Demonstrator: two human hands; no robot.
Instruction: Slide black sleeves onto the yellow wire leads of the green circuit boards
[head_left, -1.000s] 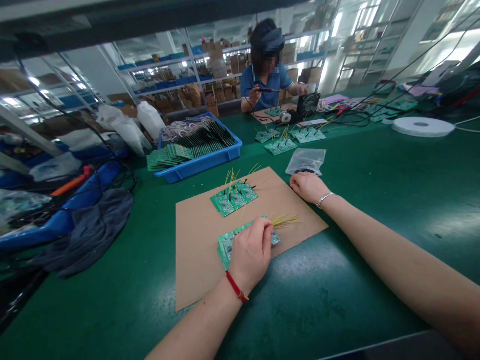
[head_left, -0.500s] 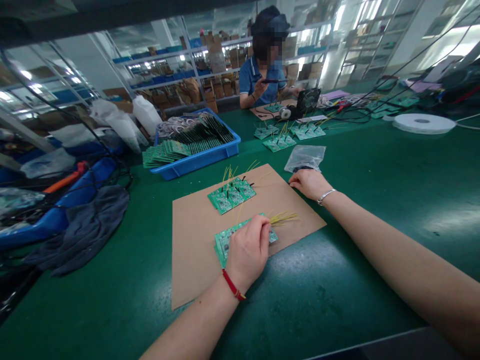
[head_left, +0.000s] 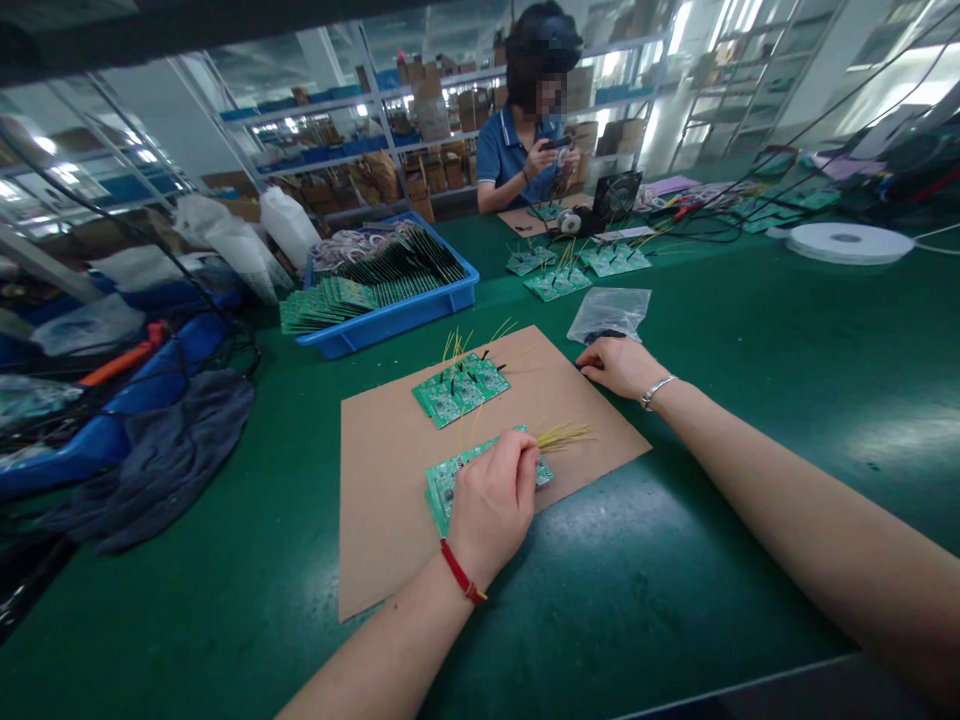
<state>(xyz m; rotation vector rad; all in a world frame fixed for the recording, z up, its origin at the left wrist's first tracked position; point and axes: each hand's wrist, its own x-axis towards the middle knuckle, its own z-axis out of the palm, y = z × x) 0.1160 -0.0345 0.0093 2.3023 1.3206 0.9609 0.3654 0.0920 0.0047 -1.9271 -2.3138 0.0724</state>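
Note:
My left hand [head_left: 495, 490], with a red band at its wrist, is closed on a bundle of thin yellow wires [head_left: 566, 436]. It rests over a green circuit board [head_left: 444, 487], hiding much of it; another board edge shows beneath. Behind this lies a second group of boards [head_left: 461, 390] with upright yellow wires and black pieces, on the same cardboard sheet [head_left: 382, 560]. At the sheet's right edge, my right hand [head_left: 621, 366] has its fingers drawn together beside a clear plastic bag [head_left: 611, 312] with dark contents. Whatever its fingertips hold is too small to make out.
A blue bin [head_left: 390, 325] full of circuit boards and white cables stands behind the cardboard. Wired boards [head_left: 559, 283] lie farther back, before a seated co-worker [head_left: 510, 150] and a black fan [head_left: 616, 195]. A white reel [head_left: 847, 243] lies right; a dark cloth [head_left: 172, 460] lies left.
My hands stay almost in place, the left still on the yellow wires. Across the table, the co-worker has brought both hands together around a dark object. The view has shifted slightly.

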